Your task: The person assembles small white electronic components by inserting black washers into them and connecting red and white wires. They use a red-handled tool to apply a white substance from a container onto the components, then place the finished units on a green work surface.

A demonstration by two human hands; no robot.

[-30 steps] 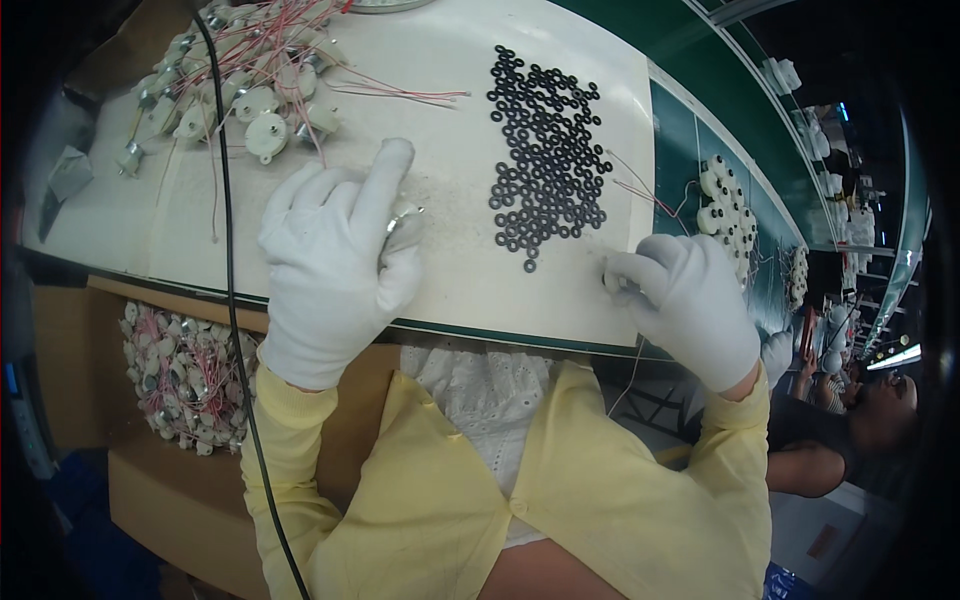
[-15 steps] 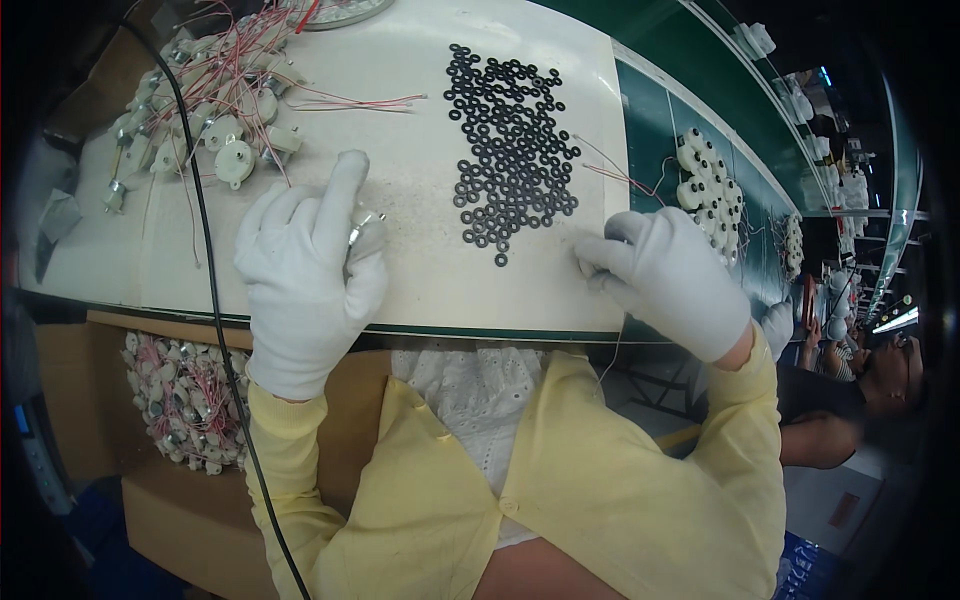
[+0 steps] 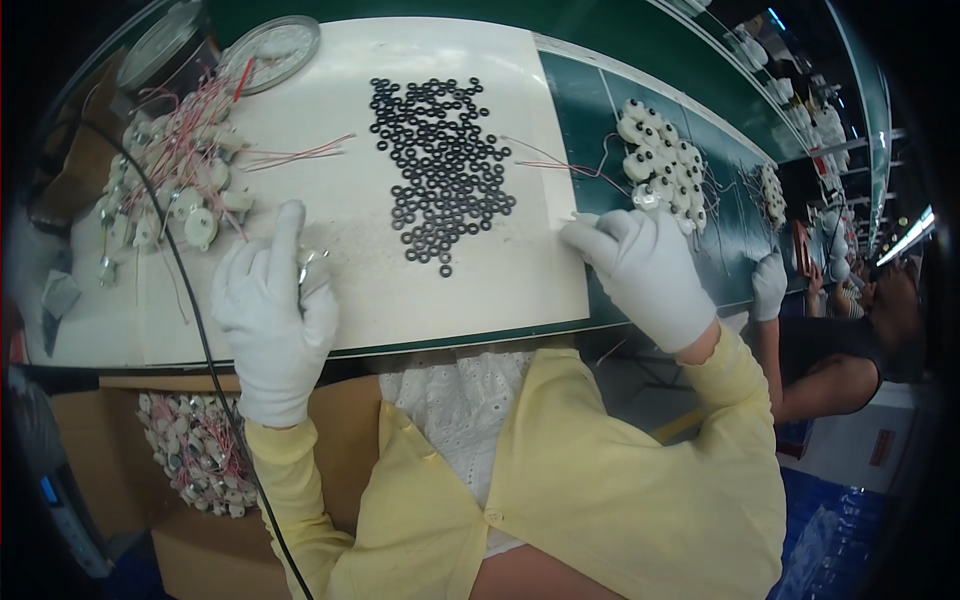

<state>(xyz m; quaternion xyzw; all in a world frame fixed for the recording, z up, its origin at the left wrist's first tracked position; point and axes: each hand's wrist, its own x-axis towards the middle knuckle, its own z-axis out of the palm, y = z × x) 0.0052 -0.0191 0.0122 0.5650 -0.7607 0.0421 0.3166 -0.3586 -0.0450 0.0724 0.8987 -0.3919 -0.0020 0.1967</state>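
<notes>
In my white-gloved left hand [image 3: 272, 310] a small silver metal part [image 3: 312, 260] shows between the thumb and the bent fingers, while the index finger points away from me. The rest of that part is hidden by the glove. My gloved right hand [image 3: 640, 265] is pinched at the table's right side, fingertips over the edge of the white surface; what they hold cannot be made out. Just beyond it sits a cluster of round white motors [image 3: 660, 160] with black rings on top. Many loose black rings [image 3: 445, 165] lie between my hands.
A heap of white motors with red and white wires [image 3: 185, 190] lies at the far left, near a round clear lid [image 3: 270, 55]. A black cable [image 3: 195, 290] crosses beside my left arm. An open carton [image 3: 90, 470] of motors stands below the table. A co-worker's gloved hand [image 3: 769, 287] is at right.
The view has shifted, so the table's contents appear farther left. My right hand has moved right and away from me, nearer the white motor cluster. My left hand still holds the silver part.
</notes>
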